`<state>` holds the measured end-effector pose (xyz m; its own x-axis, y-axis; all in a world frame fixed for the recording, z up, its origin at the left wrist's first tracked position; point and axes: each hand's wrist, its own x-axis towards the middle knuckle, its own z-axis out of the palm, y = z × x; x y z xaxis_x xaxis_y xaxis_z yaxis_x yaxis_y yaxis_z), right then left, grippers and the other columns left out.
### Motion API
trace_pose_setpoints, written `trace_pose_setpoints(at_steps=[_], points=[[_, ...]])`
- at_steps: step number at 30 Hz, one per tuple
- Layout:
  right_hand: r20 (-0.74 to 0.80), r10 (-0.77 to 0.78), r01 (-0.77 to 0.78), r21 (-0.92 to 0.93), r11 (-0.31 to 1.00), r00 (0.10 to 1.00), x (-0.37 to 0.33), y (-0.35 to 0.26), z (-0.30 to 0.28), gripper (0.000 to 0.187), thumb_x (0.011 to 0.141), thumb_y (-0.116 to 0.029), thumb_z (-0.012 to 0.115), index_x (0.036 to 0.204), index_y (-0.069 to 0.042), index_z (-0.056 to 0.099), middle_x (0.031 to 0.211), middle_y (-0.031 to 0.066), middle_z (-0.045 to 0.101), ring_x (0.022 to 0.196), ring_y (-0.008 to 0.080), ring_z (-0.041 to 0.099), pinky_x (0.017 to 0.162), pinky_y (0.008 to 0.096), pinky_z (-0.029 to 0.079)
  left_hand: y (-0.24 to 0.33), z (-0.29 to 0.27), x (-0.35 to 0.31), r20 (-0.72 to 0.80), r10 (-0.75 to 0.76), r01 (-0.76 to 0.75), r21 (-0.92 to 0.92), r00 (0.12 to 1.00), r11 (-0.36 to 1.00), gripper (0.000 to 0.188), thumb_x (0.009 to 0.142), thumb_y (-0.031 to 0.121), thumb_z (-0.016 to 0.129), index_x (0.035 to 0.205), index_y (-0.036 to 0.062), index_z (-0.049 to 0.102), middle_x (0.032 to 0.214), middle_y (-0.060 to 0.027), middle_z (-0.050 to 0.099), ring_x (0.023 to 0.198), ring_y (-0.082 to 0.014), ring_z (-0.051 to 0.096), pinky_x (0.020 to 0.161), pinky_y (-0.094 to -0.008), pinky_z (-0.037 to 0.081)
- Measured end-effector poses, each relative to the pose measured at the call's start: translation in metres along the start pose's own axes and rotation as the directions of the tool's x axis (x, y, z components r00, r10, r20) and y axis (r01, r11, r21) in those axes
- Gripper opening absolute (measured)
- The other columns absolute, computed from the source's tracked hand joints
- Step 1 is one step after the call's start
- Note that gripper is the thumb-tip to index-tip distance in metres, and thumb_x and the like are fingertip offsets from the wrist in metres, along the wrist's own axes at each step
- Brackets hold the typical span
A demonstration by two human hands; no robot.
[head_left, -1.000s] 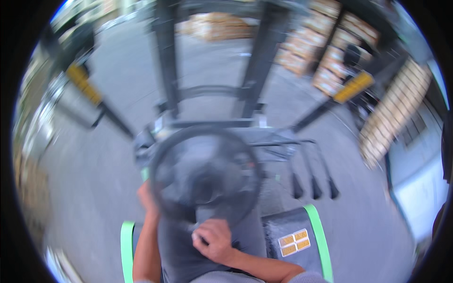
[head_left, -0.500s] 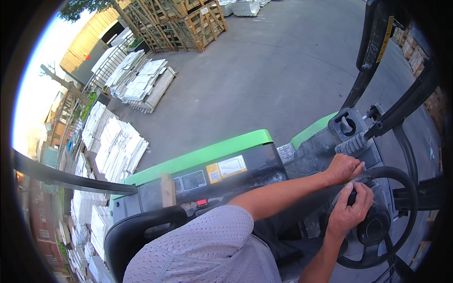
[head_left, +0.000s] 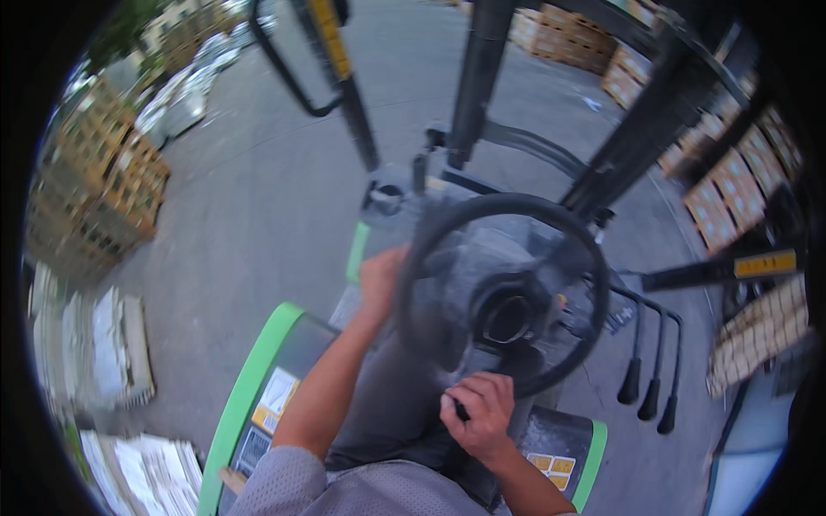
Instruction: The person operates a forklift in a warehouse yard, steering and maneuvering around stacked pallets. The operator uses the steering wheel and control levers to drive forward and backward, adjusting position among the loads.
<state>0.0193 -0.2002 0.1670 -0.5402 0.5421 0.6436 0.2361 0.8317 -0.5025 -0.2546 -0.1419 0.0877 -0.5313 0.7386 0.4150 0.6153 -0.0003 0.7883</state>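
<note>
The black steering wheel [head_left: 595, 331] of a green and grey forklift stands before me. At its lower left, my right hand [head_left: 483, 414] is closed round a black spinner knob [head_left: 462, 412]. My left arm stretches forward to the wheel's left side. There my left hand [head_left: 381, 279] is right beside the rim, its fingers blurred and partly hidden behind it. Whether those fingers grip anything does not show. Under the wheel is the dusty steering column [head_left: 508, 314].
Three black-knobbed levers [head_left: 650, 404] rise right of the wheel. Dark mast uprights [head_left: 477, 82] stand ahead. Wooden crates [head_left: 103, 176] and stacked pale slabs [head_left: 107, 344] lie to the left on grey paving [head_left: 232, 206]. Boxed pallets [head_left: 727, 198] line the right.
The view has swung rightward, bringing wheel, mast and levers to the middle. My right hand has moved with the knob round the wheel toward its near side. My left hand stays by the rim.
</note>
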Motion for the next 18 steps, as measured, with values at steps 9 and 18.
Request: trace_pose_setpoints(at_steps=[9,18], points=[[-0.383,0.104,-0.166,-0.131,0.977,0.918,0.016,0.017,-0.043,0.022,0.075,-0.004,0.079,0.092,-0.009,0.067,0.091,0.0040,0.066,0.087,0.0261,0.065,0.076,0.0393,0.047,-0.005,-0.031,0.028,-0.053,-0.011,0.011,-0.002,0.999,1.000,0.047,0.105,0.027,0.058,0.074,-0.0077,0.059,0.057,-0.0077,0.054,0.062,-0.0109,0.049,0.055,-0.0378,0.044],[-0.513,0.142,-0.263,-0.171,0.950,0.846,0.038,0.019,-0.035,0.017,0.079,-0.006,0.076,0.093,-0.007,0.066,0.090,0.0048,0.066,0.085,0.0262,0.064,0.076,0.0390,0.047,-0.018,-0.033,0.033,-0.071,-0.207,0.187,-0.217,0.976,0.958,0.048,0.107,0.033,0.054,0.074,-0.0025,0.058,0.054,-0.0001,0.044,0.053,-0.0077,0.043,0.047,-0.0294,0.034]])
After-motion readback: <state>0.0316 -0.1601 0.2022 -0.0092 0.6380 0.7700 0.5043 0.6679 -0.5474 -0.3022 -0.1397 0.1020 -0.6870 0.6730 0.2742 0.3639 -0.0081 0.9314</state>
